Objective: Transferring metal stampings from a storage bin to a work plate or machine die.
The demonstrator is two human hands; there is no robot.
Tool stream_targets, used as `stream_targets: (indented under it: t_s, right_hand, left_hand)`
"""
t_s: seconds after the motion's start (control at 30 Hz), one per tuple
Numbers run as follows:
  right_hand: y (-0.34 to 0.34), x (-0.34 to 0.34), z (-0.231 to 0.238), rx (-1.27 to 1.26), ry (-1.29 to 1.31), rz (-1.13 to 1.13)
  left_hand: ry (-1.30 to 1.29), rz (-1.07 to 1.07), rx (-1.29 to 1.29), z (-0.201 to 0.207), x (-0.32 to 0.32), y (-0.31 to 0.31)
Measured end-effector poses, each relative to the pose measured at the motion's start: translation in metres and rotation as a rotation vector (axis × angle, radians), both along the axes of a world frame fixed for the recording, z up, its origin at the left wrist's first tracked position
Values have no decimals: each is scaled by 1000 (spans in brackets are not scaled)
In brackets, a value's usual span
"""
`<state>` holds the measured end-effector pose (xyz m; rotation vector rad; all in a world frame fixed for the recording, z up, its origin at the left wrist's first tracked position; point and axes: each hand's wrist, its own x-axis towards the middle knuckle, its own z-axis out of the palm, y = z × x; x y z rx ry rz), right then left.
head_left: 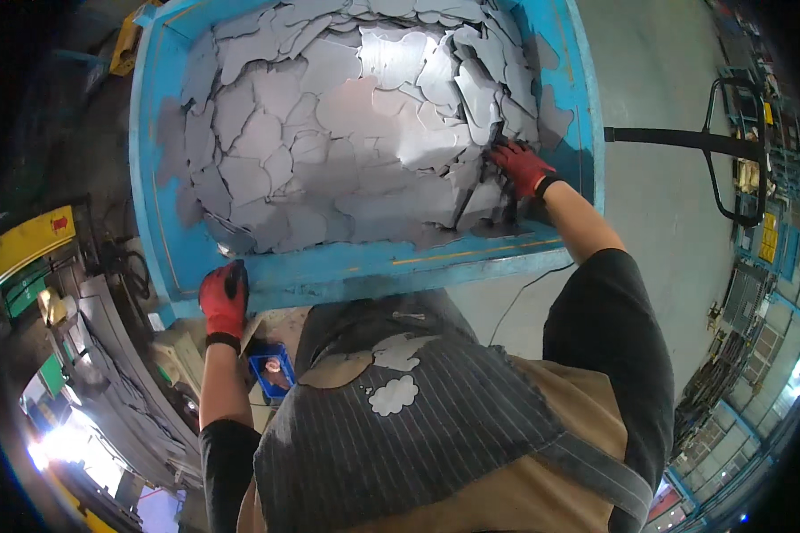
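A large blue metal bin (373,275) is filled with a heap of flat grey metal plates (329,160) with wavy, irregular outlines. My right hand (522,167), in a red glove with dark fingertips, reaches over the right part of the heap. Its fingers are spread against plates standing on edge beside a dark gap; the fingertips are partly hidden. At the near left corner my left hand (224,300), gloved alike, is closed over the bin's rim, with no plate visible in it.
A black bar with a loop handle (738,147) extends to the right of the bin. Below my left forearm a small blue tray (272,370) holds something. More long grey metal pieces (124,355) lie stacked at the left. A thin cable (529,286) runs across the floor.
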<state>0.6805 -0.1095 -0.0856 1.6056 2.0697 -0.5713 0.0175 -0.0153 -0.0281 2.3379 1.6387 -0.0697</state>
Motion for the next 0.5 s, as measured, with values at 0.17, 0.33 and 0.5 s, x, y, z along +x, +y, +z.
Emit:
stream_targets:
  t_s: [0.17,0.33,0.5]
  right_hand:
    - [8,-23,22,-167,-117,92]
    - [40,-50,21,-375,-201,165]
    - [20,-25,-40,-148,-152,170]
  left_hand:
    - [-75,-3,21,12,5,-7]
    - [-52,24,-8,22,12,-8]
    - [-54,36,26,9,5,-9]
